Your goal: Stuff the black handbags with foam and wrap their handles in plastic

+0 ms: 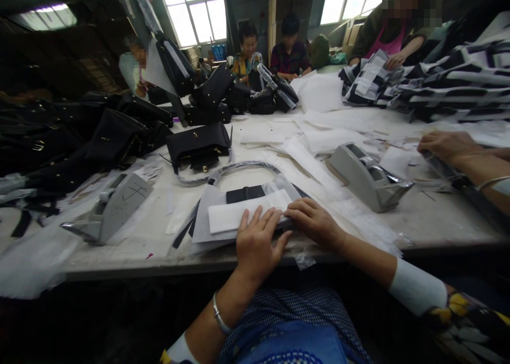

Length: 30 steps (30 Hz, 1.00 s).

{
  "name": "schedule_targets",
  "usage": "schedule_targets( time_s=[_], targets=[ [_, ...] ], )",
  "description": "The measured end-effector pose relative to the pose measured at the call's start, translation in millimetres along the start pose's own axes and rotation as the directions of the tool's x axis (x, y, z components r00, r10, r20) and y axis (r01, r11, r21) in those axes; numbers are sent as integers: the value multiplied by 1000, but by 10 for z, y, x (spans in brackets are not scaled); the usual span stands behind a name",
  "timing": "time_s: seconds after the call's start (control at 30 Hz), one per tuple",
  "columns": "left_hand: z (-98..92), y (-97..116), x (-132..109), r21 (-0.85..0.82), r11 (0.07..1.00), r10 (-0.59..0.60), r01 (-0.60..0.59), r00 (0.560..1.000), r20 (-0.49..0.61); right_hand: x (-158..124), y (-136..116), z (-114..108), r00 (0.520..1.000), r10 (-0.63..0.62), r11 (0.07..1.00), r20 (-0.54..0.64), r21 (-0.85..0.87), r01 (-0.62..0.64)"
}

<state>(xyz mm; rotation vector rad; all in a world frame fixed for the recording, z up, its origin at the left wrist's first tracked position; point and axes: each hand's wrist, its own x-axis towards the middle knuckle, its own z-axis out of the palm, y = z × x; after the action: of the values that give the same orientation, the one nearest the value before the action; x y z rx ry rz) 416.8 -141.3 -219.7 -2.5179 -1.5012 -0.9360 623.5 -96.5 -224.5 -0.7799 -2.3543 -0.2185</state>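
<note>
A folded white foam sheet lies in front of me over a larger thin white sheet. My left hand rests on the foam with its fingers stretched out flat. At the foam's right end, my right hand has its fingers bent together at the edge; what they pinch, if anything, is hidden. Behind the foam shows a black flap with a strap loop, part of a handbag mostly covered by the sheets. The bag's plastic-wrapped handle arches away from me on the table.
Grey tape dispensers stand at left and right. A black handbag lies beyond the handle. Black bags pile up at left, striped wrapped pieces at right. A co-worker's hand is at the right; several people work opposite.
</note>
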Motion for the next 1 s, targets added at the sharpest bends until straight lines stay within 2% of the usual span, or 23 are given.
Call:
schedule_targets(
  time_s=[0.1,0.23,0.33,0.43,0.53,0.63,0.73,0.8,0.87,1.0],
  targets=[
    [125,31,16,53,999,-5,10,995,-99,-2,9,12,999,-24,1000,-34,-8,23],
    [240,-13,-15,110,993,71,-50,979,-191,-9,20,18,997,-46,999,-69,1,46],
    [280,-50,-45,106,991,110,-86,963,-246,-9,31,-43,996,-68,997,-51,19,69],
    [299,-64,-62,103,988,136,-112,955,-263,61,56,-183,994,-107,994,35,40,105],
    [314,-64,-63,116,986,151,-122,948,-280,262,117,-258,991,-84,995,104,54,79],
    [330,-66,-56,122,985,153,-120,939,-309,559,220,-122,977,-1,1000,214,8,0],
    [342,-70,-53,121,985,157,-124,936,-316,802,313,118,900,86,995,427,-77,-58],
    [342,-70,-56,114,986,151,-121,938,-312,882,333,232,849,117,992,515,-108,-71],
    [336,-67,-61,100,988,145,-120,941,-307,907,317,279,833,133,989,537,-122,-79],
    [315,-59,-67,78,990,137,-119,943,-305,921,295,261,831,167,984,531,-138,-110]
  ],
)
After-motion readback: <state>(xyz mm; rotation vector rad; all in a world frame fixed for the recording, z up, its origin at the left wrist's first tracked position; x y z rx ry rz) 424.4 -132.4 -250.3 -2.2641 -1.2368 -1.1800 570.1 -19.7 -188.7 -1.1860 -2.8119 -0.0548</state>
